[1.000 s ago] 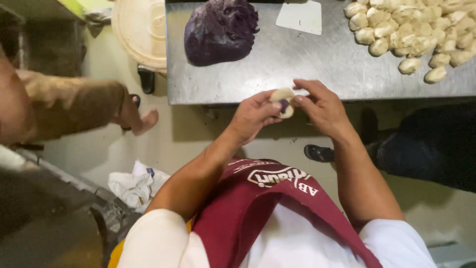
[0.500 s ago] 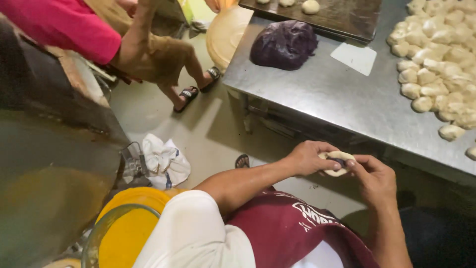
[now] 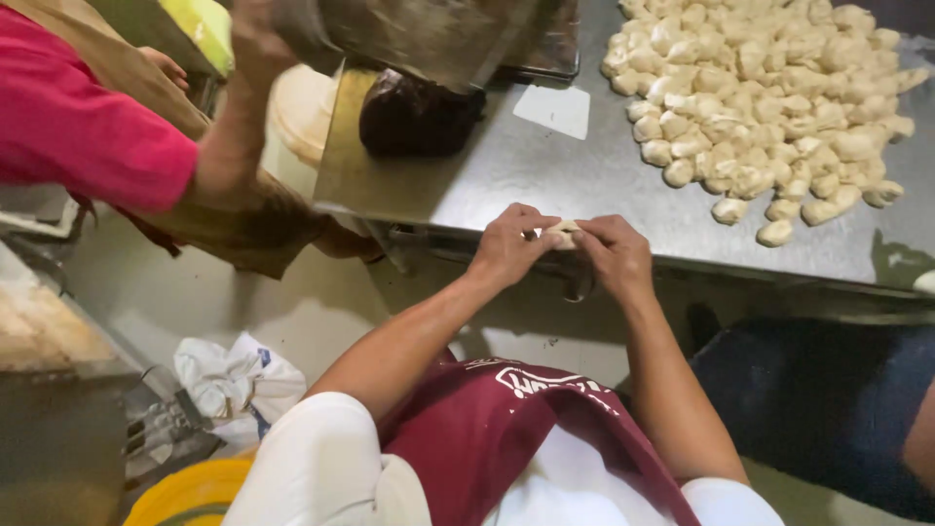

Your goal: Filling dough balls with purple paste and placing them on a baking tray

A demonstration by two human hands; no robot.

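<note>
A dough piece (image 3: pixel 563 232), pale, soft and small, is pinched between the left hand (image 3: pixel 511 248) and right hand (image 3: pixel 616 255), both grips closed on it at the near edge of the steel counter (image 3: pixel 594 166). Far right lies a heap of lumpy dough pieces (image 3: pixel 769 88); far left, a dark purple mass (image 3: pixel 414 117).

dough piece (image 3: pixel 563 232) mostly hidden by fingers; dough pile (image 3: pixel 769 88) cut off at top

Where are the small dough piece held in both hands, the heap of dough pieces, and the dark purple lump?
small dough piece (image 3: pixel 564 233), head view, its top between the fingers.
heap of dough pieces (image 3: pixel 760 88), head view, its middle.
dark purple lump (image 3: pixel 414 122), head view, its front side.
</note>
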